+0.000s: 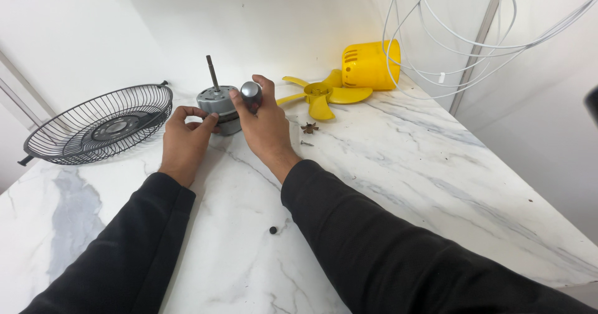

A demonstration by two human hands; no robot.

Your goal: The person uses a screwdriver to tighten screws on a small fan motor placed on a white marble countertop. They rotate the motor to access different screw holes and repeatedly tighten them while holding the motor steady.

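A grey fan motor (215, 102) with an upright shaft stands on the white marble table (398, 164). My left hand (187, 136) grips its lower left side with fingertips. My right hand (265, 124) holds a small grey cylindrical part (250, 91) against the motor's right side, thumb and fingers wrapped around it. Both sleeves are black.
A black wire fan guard (99, 127) lies to the left. A yellow fan blade (321, 95) and yellow motor cover (367, 65) lie behind right. A small brown star-shaped piece (309, 128), a screw (306, 143) and a black knob (273, 230) lie on the table. White cables (448, 46) hang at right.
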